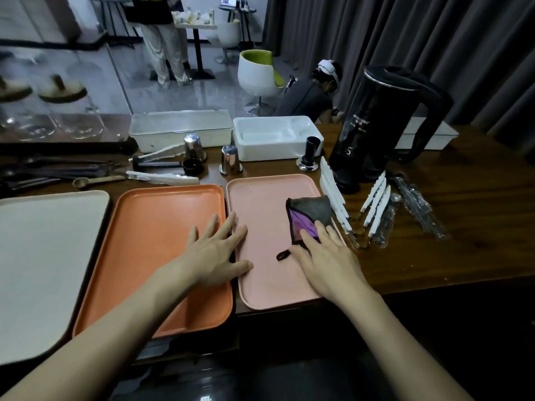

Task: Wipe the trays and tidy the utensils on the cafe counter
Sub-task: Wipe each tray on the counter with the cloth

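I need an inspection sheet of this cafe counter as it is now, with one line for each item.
Surface: dark wooden counter, crowded at the back.
Job's things: cream tray, orange tray and pink tray side by side; grey-purple cloth on the pink tray; white tongs, wooden spoon and wrapped cutlery lie loose.
Clutter: black kettle, metal cups, white box, lidded container.
Hands: left hand lies flat across the orange and pink rims; right hand presses flat on the cloth.
Cables: nothing seen.
Surroundings: grey curtain, white chair, two other persons behind.
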A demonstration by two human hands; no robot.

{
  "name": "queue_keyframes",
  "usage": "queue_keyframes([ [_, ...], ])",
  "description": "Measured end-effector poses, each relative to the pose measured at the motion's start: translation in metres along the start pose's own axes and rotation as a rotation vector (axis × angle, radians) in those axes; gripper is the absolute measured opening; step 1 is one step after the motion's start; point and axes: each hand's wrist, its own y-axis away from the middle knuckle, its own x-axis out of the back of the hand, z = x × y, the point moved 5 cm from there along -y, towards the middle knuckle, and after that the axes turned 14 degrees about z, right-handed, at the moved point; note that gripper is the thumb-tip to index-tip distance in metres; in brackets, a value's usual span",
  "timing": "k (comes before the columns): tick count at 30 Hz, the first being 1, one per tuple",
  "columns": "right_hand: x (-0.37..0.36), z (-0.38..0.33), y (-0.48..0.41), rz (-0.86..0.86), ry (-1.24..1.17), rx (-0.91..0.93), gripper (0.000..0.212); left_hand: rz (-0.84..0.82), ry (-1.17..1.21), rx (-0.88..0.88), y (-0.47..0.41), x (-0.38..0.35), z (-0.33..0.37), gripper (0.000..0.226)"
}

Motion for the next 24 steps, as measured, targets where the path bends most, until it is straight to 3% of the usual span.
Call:
queue_keyframes([
  [2,0.001,-0.004,-0.030,0.029,0.053,0.045,0.050,0.000,0.009,0.002,0.000,0.000,0.000,0.087],
  [7,-0.015,-0.030,-0.102,0.089,0.014,0.036,0.050,-0.008,0.023,0.013,0.000,0.000,0.002,0.088],
  [12,-0.031,-0.108,-0.115,0.142,-0.043,0.306,0.046,-0.004,0.043,0.015,-0.001,-0.002,0.001,0.090],
  [16,-0.030,-0.103,-0.114,0.137,-0.061,0.360,0.052,0.009,0.029,0.018,-0.001,-0.004,-0.002,0.090],
  [24,-0.014,-0.014,-0.135,0.175,0.089,0.033,0.060,0.013,0.033,0.019,0.002,-0.001,-0.001,0.088],
])
